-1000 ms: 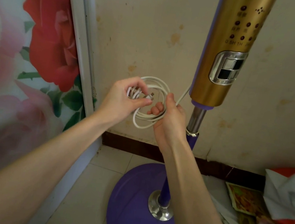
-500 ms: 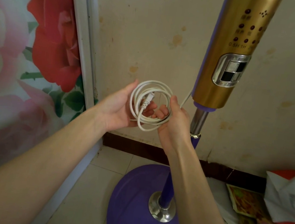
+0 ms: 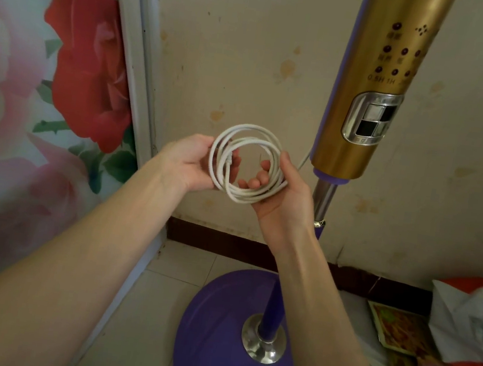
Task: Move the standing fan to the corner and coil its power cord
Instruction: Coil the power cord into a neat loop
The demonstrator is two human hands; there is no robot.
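Since a second ago the left hand has let go of its pinch over the loops and turned palm-up, and the power cord has spread into a rounder, wider ring, while both hands have stayed at the same spot in front of the wall. Now the left hand lies relaxed against the left side of the coil, thumb up at the rim and fingers showing behind the loops, supporting rather than gripping. The right hand holds the right side of the coil, thumb laid over the strands and fingers curled up through the middle of the ring. The white coil hangs between the two hands, upright and facing the camera, with a thicker lump on its left strands that may be the plug. One strand runs from behind the right hand to the lower end of the fan's gold column, just right of the hands. The standing fan is upright in the corner, its chrome pole going down to the purple base on the tiled floor. A flowered panel fills the left side, the stained wall is beyond, and a heap of papers and bags lies at the right.
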